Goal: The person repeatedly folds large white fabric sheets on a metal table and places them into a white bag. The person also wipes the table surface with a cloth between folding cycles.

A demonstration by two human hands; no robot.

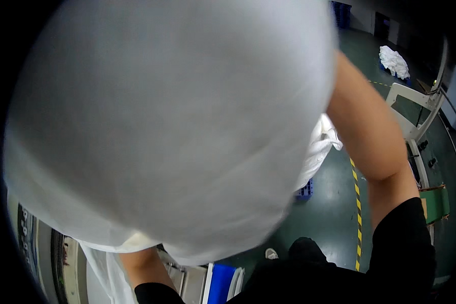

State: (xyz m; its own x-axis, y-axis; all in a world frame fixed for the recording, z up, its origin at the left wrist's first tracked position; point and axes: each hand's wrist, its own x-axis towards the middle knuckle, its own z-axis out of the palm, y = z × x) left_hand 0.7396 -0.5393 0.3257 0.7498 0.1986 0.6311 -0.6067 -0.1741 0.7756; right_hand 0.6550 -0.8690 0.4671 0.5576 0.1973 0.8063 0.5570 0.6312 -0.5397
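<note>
A large white cloth (172,126) is spread out right before me and fills most of the head view. My right forearm (372,124) rises along its right edge, raised high, and the right hand is hidden behind the cloth. From below, my left forearm (146,268) reaches up under the cloth's lower left edge, which covers the left hand. The fingers of both hands are out of sight, so their grip does not show. A white cloth strip (104,266) hangs beside the left forearm.
Behind the sheet's right edge, white fabric (316,152) lies on a blue crate (305,191). A yellow-and-black floor line (358,218) runs at right. Beyond stand a pale machine frame (418,109) and another white cloth heap (394,62). Machine parts (58,261) flank me at lower left.
</note>
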